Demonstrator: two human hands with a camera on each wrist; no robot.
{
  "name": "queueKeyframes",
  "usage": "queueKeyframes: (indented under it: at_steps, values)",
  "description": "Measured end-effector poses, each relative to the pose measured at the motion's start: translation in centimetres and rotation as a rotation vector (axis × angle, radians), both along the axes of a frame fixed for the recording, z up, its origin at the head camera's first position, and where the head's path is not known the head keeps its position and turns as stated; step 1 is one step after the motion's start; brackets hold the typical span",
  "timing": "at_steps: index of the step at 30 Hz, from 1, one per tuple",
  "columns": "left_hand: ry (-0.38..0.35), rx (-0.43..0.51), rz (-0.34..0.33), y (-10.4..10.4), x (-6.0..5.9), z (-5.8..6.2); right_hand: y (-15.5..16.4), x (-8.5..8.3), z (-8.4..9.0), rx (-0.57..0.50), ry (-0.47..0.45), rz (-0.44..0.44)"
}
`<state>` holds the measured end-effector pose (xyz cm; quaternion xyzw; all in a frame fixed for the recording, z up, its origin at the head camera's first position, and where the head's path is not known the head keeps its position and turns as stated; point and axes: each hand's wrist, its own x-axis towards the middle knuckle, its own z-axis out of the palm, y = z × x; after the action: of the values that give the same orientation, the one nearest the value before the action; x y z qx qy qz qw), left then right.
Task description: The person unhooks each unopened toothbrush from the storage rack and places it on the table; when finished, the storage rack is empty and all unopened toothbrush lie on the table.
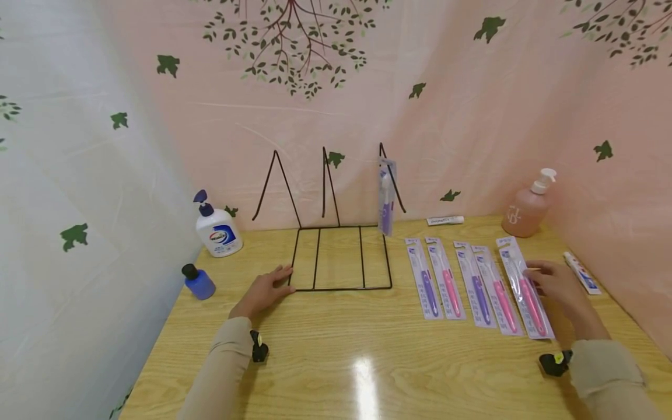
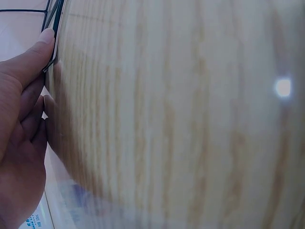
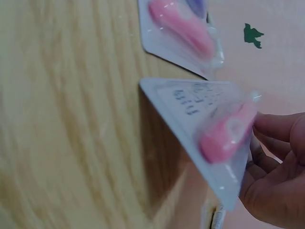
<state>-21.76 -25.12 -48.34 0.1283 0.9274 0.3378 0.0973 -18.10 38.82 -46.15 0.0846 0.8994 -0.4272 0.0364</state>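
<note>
I've got the left hand (image 1: 265, 290) flat on the pale wooden surface (image 1: 336, 356), fingers straight, fingertips touching the front left corner of the black wire rack (image 1: 341, 256), bracing it. Right hand (image 1: 556, 286) pinches the right edge of the rightmost pink toothbrush in a clear blister pack (image 1: 525, 289); the right wrist view shows that edge tilted up off the surface, fingers (image 3: 279, 143) curled behind the card. Four more packs lie just beside it to the left; one purple packed toothbrush (image 1: 387, 198) hangs on the rack's rightmost prong. Risk as I judge it: thin slick card, edge-only pinch, could slip or flop; it could also nudge the neighbouring pack out of line, or the light rack could skid if the left hand eases off
</note>
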Motion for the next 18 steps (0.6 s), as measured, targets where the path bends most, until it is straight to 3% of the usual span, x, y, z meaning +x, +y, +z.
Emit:
queueKeyframes:
  at_steps: [6,18]
  values:
    - [0.022,-0.01,-0.011,0.0,0.0,-0.1,0.1,-0.7,-0.7,0.096,-0.04,-0.043]
    - [0.029,-0.006,-0.008,0.0,0.0,0.0,0.5,-1.2,-1.5,0.091,-0.09,-0.051]
